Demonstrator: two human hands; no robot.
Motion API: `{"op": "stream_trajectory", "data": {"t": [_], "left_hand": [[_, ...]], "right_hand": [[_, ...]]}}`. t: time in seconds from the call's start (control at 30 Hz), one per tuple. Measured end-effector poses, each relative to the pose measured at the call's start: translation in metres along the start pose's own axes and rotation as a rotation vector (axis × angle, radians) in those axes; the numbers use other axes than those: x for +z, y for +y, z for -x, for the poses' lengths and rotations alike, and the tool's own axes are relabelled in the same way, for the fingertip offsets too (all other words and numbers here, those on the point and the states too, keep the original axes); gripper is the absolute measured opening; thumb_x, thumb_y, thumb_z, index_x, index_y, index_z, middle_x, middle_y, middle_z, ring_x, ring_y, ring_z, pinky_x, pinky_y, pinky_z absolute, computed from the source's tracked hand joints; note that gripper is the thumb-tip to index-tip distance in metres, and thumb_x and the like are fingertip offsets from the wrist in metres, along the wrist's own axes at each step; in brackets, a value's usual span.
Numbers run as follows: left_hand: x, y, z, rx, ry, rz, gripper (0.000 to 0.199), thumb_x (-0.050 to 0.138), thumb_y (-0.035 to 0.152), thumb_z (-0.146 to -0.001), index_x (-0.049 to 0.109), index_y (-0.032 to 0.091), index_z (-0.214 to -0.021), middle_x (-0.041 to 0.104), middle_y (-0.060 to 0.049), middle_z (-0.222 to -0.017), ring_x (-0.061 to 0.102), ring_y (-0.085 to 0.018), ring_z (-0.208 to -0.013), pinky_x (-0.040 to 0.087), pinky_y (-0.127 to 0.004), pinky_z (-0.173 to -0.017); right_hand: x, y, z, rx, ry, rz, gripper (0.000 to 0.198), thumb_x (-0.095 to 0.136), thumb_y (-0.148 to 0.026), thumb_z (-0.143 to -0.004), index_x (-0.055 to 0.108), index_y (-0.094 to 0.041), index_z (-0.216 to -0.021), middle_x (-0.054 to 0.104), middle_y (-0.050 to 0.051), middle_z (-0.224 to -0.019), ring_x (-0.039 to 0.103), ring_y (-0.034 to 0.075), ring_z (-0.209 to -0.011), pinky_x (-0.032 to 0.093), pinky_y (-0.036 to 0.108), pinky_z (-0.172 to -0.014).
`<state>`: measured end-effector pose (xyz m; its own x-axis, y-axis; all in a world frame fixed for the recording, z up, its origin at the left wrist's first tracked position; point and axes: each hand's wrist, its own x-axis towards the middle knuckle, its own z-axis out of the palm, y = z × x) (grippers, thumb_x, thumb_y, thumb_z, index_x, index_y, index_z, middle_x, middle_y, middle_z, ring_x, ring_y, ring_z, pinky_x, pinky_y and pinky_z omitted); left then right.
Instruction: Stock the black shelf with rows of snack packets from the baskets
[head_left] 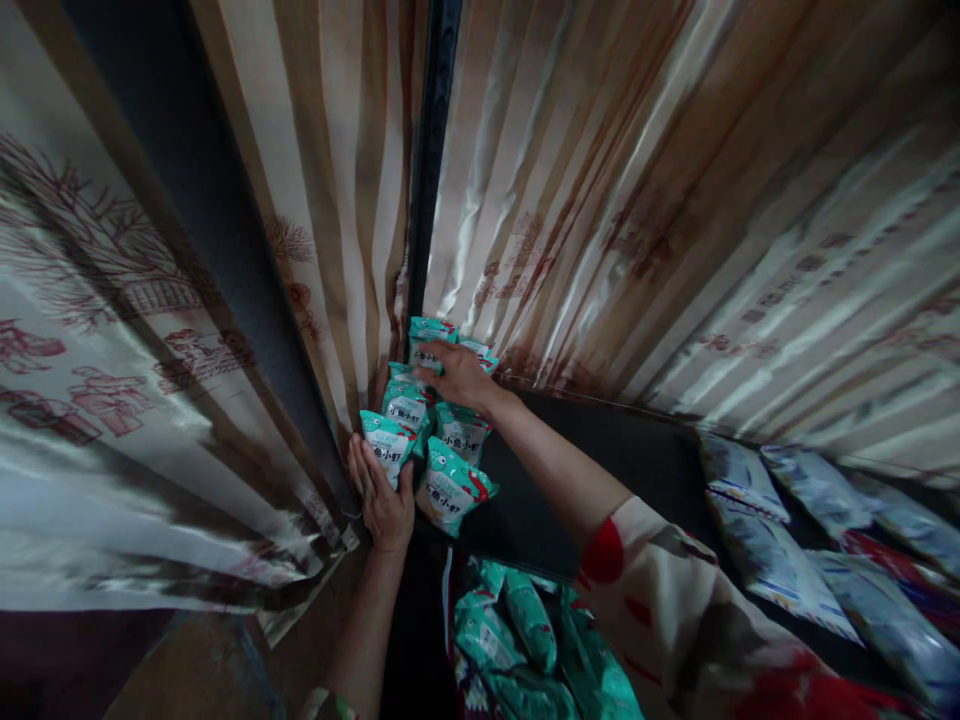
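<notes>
Teal-and-white snack bags stand in two rows on a black shelf (555, 490), in the corner by the curtains. My left hand (384, 498) is wrapped round the lower part of the front-left snack bag (388, 447), thumb on one side and fingers on the other. Farther back, my right hand (459, 375) reaches across the rows, its bent fingers on the rear-left snack bag (432, 332); part of that bag is hidden. Another bag (454, 490) leans at the front right, and a bag (463, 432) stands behind it.
Below the shelf is an open container with several more teal bags (487, 630). Silvery-blue packets (772, 550) lie on the shelf at the right, with a red one among them. Striped curtains (585, 200) and a dark upright post (435, 130) enclose the corner.
</notes>
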<state>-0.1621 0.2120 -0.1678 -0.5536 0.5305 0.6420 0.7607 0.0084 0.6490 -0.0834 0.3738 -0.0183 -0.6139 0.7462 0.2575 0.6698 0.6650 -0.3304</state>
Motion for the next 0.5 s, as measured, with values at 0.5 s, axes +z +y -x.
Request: {"op": "stream_trajectory", "data": {"t": [0.5], "left_hand": [[-0.033, 0.006, 0.021, 0.217, -0.09, 0.143, 0.05, 0.03, 0.027, -0.094, 0.029, 0.011, -0.141, 0.019, -0.019, -0.151, 0.011, -0.028, -0.141, 0.018, -0.05, -0.112]], "right_hand": [[0.018, -0.034, 0.264, 0.271, 0.399, -0.315, 0.021, 0.049, -0.032, -0.088, 0.064, -0.024, -0.101, 0.06, 0.009, -0.117, 0.058, 0.022, -0.108, 0.05, 0.04, -0.091]]}}
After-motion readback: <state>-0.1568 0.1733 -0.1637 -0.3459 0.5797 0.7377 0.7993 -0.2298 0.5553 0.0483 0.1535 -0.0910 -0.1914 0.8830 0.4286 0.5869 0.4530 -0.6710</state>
